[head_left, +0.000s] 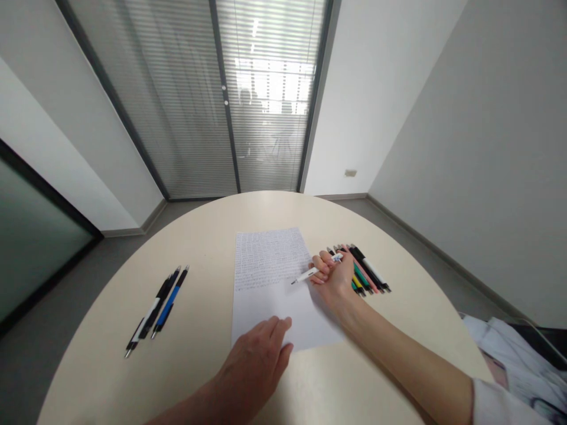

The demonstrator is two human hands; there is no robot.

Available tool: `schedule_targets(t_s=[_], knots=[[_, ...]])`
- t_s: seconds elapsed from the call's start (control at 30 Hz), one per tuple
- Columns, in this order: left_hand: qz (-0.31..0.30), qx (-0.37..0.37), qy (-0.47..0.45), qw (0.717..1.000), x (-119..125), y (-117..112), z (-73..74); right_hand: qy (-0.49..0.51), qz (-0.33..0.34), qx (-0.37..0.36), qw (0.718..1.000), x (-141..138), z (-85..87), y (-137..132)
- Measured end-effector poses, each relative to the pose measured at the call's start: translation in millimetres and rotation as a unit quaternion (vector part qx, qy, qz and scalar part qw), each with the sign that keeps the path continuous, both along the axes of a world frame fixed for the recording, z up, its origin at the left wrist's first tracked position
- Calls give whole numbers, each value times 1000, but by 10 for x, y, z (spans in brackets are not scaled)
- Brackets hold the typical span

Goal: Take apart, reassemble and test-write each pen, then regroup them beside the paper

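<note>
A white sheet of paper [277, 289] lies on the round cream table [199, 277], with small handwriting filling its upper half. My right hand [332, 274] grips a white pen [310, 274], whose tip points left and sits just over the paper's lower middle. My left hand [254, 360] lies palm down with its fingertips on the sheet's lower left edge, holding nothing. Several pens with coloured barrels [361, 268] lie side by side behind my right hand, partly hidden by it. Several black, white and blue pens [157, 310] lie together on the table's left side.
The table's far edge curves before a glass door with slatted blinds [221, 112]. White walls stand on both sides, and a dark glass panel [39, 236] stands at the left. White cloth [518, 354] lies beyond the table's lower right edge.
</note>
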State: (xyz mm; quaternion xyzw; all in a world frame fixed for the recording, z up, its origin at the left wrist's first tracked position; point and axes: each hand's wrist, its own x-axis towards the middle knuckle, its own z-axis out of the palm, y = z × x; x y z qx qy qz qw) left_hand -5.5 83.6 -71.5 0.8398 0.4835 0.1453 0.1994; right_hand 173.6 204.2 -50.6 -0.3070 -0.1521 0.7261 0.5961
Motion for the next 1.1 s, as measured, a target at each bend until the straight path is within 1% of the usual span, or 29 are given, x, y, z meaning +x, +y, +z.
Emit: schedule_targets(t_s=[0.13,0.3,0.47,0.53,0.6,0.67,0.73,0.87,0.93,1.0,1.07,1.1], knots=[[4,-6,-7,1000,-6,0,3,-17,9,5,1000,17,22,-19],[3,-5,-9,1000,-9,15,7,-39,38,40,998,-1,110,-63],[1,-9,-5,1000,-1,25,23,-52,26,38,998,-43,143,-76],[1,-10,-5,1000,-1,27,26,-59,20,43,997,-67,133,-59],[0,-6,-5,1000,-3,27,24,-89,13,59,994,-92,112,-35],[-3,0,-2,1000,-6,28,20,-125,19,72,989,-119,83,-14],[-3,4,1,1000,-8,30,17,-146,44,75,986,-146,49,1],[-4,0,1,1000,-7,32,21,-156,99,80,980,-186,-23,20],[-4,0,3,1000,-4,29,27,-210,131,97,964,-194,-61,29],[-2,0,6,1000,-1,24,36,-290,150,126,937,-199,-98,35],[-2,-3,8,1000,2,18,49,-352,140,153,913,-208,-130,36],[-3,-3,10,1000,4,16,57,-366,129,160,908,-214,-141,34]])
